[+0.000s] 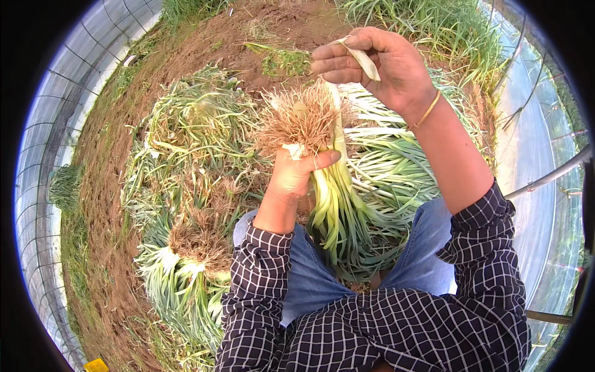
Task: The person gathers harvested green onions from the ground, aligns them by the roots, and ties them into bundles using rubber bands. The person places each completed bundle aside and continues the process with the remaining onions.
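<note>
My left hand [295,172] grips a bunch of leek-like allium plants [332,204] just below their roots. The bushy brown roots [302,114] point away from me, and the green leaves hang down between my knees. One pale stalk [338,125] stands out along the bunch's right side. Higher up, my right hand [376,69] pinches a thin, pale strip of leaf sheath [362,58] between thumb and fingers, apart from the bunch. A yellowish band [426,110] circles my right wrist.
More allium plants [390,153] lie layered at the right. Loose leaf trimmings [195,116] are heaped at the left, with another rooted bunch [186,279] below. Plastic sheeting [525,153] on metal hoops borders the soil [107,186]. A yellow object [96,365] sits at the bottom left.
</note>
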Available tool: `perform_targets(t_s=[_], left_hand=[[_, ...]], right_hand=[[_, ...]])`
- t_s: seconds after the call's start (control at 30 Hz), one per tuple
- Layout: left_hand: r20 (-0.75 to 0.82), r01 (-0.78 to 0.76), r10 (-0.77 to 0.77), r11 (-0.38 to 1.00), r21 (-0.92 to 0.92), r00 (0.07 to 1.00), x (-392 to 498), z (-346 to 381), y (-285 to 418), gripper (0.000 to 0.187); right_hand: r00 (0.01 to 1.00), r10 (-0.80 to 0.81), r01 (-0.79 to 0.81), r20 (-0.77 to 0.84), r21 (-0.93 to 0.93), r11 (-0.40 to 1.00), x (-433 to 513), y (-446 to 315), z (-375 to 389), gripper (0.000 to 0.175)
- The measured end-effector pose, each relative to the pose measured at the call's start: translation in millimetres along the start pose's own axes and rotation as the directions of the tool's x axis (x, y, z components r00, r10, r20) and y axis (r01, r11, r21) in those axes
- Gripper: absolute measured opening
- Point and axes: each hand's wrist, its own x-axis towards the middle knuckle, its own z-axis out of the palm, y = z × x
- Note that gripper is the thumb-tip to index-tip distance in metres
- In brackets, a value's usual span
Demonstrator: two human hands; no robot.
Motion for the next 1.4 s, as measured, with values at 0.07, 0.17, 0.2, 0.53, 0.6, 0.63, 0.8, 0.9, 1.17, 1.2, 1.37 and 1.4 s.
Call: perform_targets(t_s=[0.07,0.17,0.2,0.53,0.6,0.63,0.8,0.9,1.17,1.2,1.37,1.4], left_hand=[[0.023,-0.026,0.026,1.000,-0.009,0.999,-3.9,-0.9,-0.1,0.052],[-0.002,-0.040,0.040,0.993,-0.114,0.999,-8.9,-4.7,0.2,0.054],[-0.066,-0.007,0.000,0.993,-0.115,0.998,-7.9,-8.1,2.3,0.052],[-0.176,-0.087,0.048,0.972,-0.219,0.983,3.4,-35.5,13.5,0.037],[-0.156,-0.098,0.061,0.965,-0.244,0.986,1.8,-37.4,16.7,0.036],[-0.127,-0.110,0.079,0.958,-0.266,0.989,0.9,-38.5,18.9,0.035],[-0.084,-0.120,0.097,0.935,-0.333,0.992,0.2,-42.2,25.1,0.032],[-0.109,-0.133,0.103,0.938,-0.321,0.989,2.8,-42.4,23.5,0.029],[-0.198,-0.228,0.197,0.963,-0.145,0.960,7.0,-34.1,19.0,0.033],[-0.280,-0.238,0.212,0.969,-0.062,0.936,5.7,-33.5,19.6,0.034],[-0.191,-0.126,0.103,0.986,-0.113,0.976,-1.6,-36.1,27.6,0.030],[-0.133,-0.134,0.113,0.978,-0.160,0.985,-2.5,-36.7,28.1,0.031]], right_hand=[[0.977,-0.100,0.138,-0.190,0.197,0.971,36.0,-20.4,2.0,0.030],[0.954,-0.242,0.049,-0.177,-0.704,0.709,76.6,-44.1,-7.8,0.060],[0.968,-0.250,0.059,-0.027,-0.942,0.330,76.9,-37.3,-13.5,0.040],[0.996,0.034,0.043,0.080,-0.791,0.610,-48.5,96.6,10.9,0.029],[0.999,-0.031,0.019,-0.011,-0.552,0.833,-52.5,83.5,16.7,0.024],[0.993,0.032,-0.077,-0.112,-0.426,0.901,-52.3,75.1,19.4,0.023],[0.999,0.003,0.027,0.044,-0.665,0.746,-66.0,54.0,20.3,0.045],[0.956,-0.190,0.294,0.225,-0.770,0.567,-70.1,89.1,25.5,0.047],[0.978,-0.033,0.206,0.204,-0.971,0.122,-82.8,106.7,28.5,0.060],[0.979,0.016,0.203,0.204,-0.977,0.067,-82.3,103.0,29.5,0.058],[0.943,-0.311,0.254,0.116,-0.858,0.447,-75.2,93.1,17.3,0.042],[0.954,-0.299,0.200,0.021,-0.789,0.582,-72.9,93.8,12.0,0.039]])
